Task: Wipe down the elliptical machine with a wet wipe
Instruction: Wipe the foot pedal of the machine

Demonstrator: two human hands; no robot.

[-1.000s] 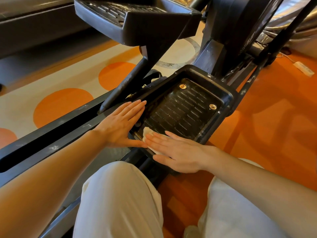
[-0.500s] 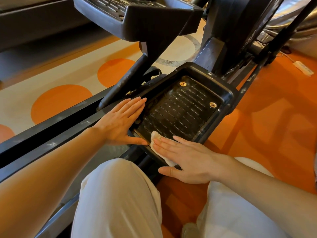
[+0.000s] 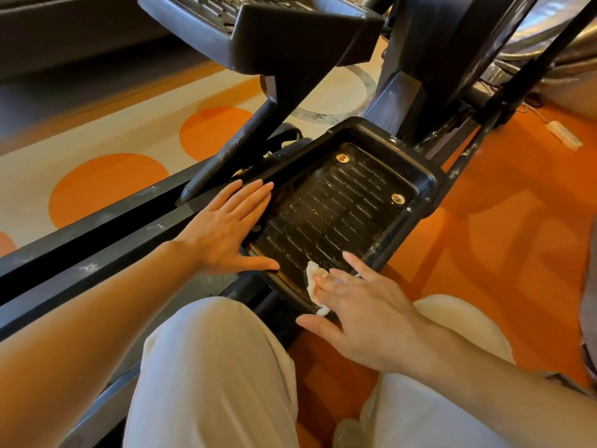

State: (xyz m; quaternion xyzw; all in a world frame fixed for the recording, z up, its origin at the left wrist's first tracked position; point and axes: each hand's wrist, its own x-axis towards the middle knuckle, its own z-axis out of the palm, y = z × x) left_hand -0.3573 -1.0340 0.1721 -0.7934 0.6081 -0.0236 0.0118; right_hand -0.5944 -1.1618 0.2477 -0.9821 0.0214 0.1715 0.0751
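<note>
One view, head camera: a person crouches beside the elliptical machine [image 3: 420, 92], both knees in pale trousers [image 3: 213, 376] low in the frame.
Wet wipe: one, white, crumpled; wet wipe [image 3: 312, 281] lies at the near edge of the lower foot pedal [image 3: 336, 208], mostly covered by the fingers, so its full extent cannot be told.
Right hand: right hand [image 3: 358, 312] lies flat on the wipe, fingers straight and slightly spread, thumb out to the side; it presses the wipe down and does not pinch it.
Left hand: left hand [image 3: 226, 227] rests flat on the pedal's left rim and the rail [image 3: 97, 244] beside it, fingers together and straight, holding nothing; it appears to steady the pedal.
Handling, wipe: judged light, limp and damp; it will bunch and slide under a flat palm, so pressure from several fingertips over its middle suits it better than an edge grip.
Handling, pedal: judged stiff and heavy, with a grooved tread that will snag the wipe and hold dirt in the slots; a raised rim surrounds it.
Count, pedals: two in view, the lower one being wiped and an upper foot pedal [image 3: 258, 24] raised at the top of the frame.
Count, bolts: two brass-coloured bolts [image 3: 342, 157] on the lower tread.
Count, hands: two, both flat.
Surroundings: orange-and-cream floor [image 3: 106, 185]; one white power strip [image 3: 563, 134] on the floor at the far right.
</note>
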